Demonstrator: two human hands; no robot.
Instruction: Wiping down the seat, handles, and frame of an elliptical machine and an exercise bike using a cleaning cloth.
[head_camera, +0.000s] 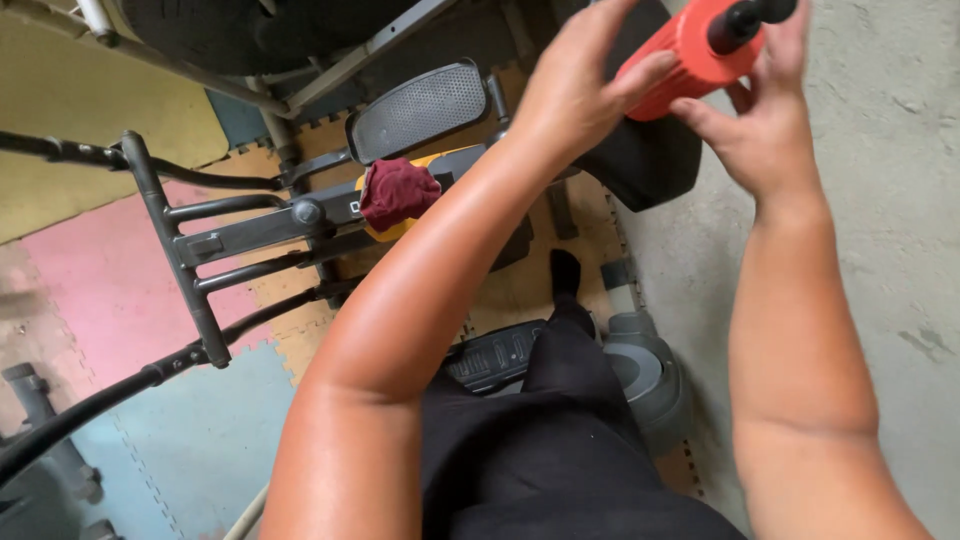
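I hold a red ribbed cylinder (690, 55) with a black knob at its end, raised at the top right of the head view. My left hand (575, 85) rests on its left side, fingers curved over the red body. My right hand (765, 110) grips it from the right and below, fingers wrapped behind the black end. Both forearms reach up from the bottom of the view. Below them lies a black exercise machine (250, 225) with a dark red cloth (397, 192) draped on its yellow-and-black middle part.
A black perforated foot pedal (420, 108) sits above the cloth. Coloured foam floor tiles (110, 290) in pink, yellow and blue cover the left side. Bare concrete floor (880, 200) lies to the right. My black-trousered leg (560, 420) and a grey machine base (645, 370) are below.
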